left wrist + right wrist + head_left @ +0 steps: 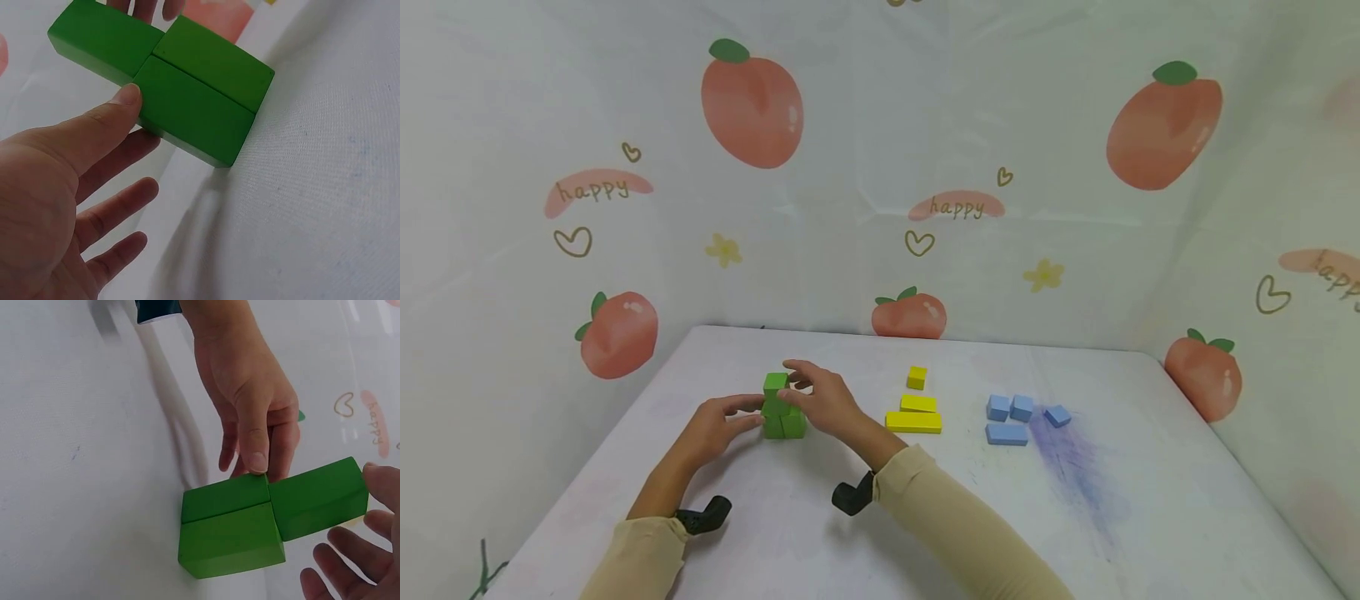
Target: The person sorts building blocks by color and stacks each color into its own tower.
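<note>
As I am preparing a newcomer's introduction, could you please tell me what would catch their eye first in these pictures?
Probably the green blocks, one stacked on two, with the left hand at their left side and the right hand at the top one. Next come the large fruit prints on the white backdrop behind the table. Yellow blocks lie right of the green ones, with blue blocks farther right near a purple-blue smear.

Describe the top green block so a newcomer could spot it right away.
On the white table, look left to the green stack between the left hand and right hand. The top green block is the stack's highest piece; unlike the green blocks beneath, it sits off the table.
</note>
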Demonstrator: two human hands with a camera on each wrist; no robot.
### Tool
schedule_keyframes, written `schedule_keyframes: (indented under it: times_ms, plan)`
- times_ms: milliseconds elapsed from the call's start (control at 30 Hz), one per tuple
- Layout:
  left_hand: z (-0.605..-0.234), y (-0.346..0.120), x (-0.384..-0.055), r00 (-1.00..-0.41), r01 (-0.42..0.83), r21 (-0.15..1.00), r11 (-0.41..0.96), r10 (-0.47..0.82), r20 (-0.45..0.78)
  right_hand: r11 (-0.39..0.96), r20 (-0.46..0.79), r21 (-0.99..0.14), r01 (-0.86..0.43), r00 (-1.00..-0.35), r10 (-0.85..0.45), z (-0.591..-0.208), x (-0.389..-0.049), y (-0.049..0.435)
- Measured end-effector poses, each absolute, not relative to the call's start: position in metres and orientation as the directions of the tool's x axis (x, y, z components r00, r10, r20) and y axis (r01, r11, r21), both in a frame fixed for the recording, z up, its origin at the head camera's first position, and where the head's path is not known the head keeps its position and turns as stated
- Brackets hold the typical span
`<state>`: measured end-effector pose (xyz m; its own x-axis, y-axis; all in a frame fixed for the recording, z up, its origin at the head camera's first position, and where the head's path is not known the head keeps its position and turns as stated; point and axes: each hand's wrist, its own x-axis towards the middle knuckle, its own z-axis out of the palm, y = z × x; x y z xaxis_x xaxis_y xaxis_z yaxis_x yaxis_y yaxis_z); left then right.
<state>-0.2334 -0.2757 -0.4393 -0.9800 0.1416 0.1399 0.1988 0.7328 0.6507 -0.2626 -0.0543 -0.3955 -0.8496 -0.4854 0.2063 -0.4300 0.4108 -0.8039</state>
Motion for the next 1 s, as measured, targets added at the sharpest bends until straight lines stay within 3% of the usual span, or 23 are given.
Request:
schedule_keyframes:
  times_ms: [633,1000]
  plan:
    - [-0.442,-0.280,-0.212,-0.987,0.161,0.628,0.761,0.131,0.094,0.400,0.237,-0.801,-0.445,-0.850,-0.471,-0.412,-0.248,-0.009]
    - [-0.444,-0.281,-0.194,-0.965,0.262,0.605,0.752,0.209,0.159,0.393,0.223,-0.822,-0.412,-0.868,-0.445,-0.424,-0.243,0.021]
